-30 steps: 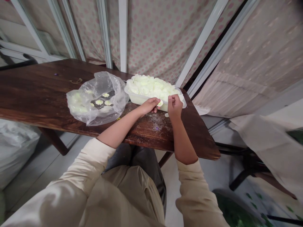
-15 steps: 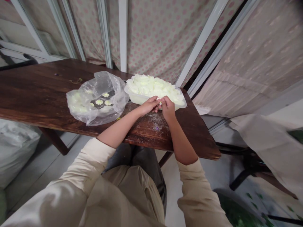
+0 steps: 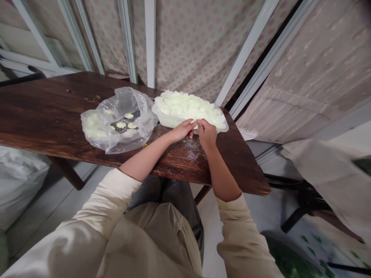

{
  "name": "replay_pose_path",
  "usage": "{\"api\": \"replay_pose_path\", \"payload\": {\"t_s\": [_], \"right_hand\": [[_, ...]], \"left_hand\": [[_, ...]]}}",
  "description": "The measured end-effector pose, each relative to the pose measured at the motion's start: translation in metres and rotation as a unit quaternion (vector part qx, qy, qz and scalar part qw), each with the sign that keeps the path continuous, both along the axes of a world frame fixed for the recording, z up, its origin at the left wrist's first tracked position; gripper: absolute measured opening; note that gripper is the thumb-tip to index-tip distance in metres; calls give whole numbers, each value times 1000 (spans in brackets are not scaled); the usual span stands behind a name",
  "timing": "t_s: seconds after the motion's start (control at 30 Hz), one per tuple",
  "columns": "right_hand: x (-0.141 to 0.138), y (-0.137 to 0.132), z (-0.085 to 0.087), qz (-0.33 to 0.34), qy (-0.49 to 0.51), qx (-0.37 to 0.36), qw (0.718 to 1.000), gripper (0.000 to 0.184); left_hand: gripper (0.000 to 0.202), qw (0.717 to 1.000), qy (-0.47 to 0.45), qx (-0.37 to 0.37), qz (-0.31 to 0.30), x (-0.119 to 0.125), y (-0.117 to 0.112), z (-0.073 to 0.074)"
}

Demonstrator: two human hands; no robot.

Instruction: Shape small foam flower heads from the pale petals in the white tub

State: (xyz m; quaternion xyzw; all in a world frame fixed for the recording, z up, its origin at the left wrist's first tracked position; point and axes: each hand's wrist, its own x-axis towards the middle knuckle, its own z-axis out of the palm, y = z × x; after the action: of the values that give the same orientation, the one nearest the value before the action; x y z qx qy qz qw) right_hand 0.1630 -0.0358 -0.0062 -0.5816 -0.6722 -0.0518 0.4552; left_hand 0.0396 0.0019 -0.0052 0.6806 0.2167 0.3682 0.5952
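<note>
Both hands meet at the near side of a white plastic tub (image 3: 171, 121), heaped with pale yellow-white artificial flowers (image 3: 185, 104). My left hand (image 3: 184, 130) pinches a small pale flower (image 3: 196, 127) between thumb and finger, its other fingers curled beneath. From the other side, my right hand (image 3: 207, 132) grips the same piece with its fingertips. Most of the flower is covered by the fingers, so its details are hard to make out. To the left lies a clear plastic bag (image 3: 139, 101), its mouth spread, with several loose flowers (image 3: 121, 125) inside.
The dark wooden table (image 3: 52, 112) carries scattered pale specks and a small purple bit (image 3: 192, 157) in front of my hands. A large white sack (image 3: 20, 185) stands on the floor at left. Curtained glass panels rise behind the table.
Both hands stay at the tub's near edge with the small flower between them. My right hand's fingers have shifted slightly; the tub and bag keep their places.
</note>
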Motion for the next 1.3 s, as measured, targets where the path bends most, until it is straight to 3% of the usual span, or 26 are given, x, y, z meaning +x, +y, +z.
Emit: {"api": "replay_pose_path", "payload": {"t_s": [0.17,0.37,0.73,1.03,1.3], "right_hand": [[9,4,0,-88,6,61,994,39],[44,17,0,-215,35,107,970,36],[60,30,-5,-304,-63,43,950,40],[76,34,-8,-273,4,126,954,39],[76,37,-9,-258,1,68,964,25]], "left_hand": [[29,1000,10,16,-9,-1,0,1],[27,1000,-9,12,-5,-3,3,1],[27,1000,8,6,17,-3,3,3],[27,1000,10,13,12,-3,6,-1],[28,1000,16,26,5,-2,7,-3]]}}
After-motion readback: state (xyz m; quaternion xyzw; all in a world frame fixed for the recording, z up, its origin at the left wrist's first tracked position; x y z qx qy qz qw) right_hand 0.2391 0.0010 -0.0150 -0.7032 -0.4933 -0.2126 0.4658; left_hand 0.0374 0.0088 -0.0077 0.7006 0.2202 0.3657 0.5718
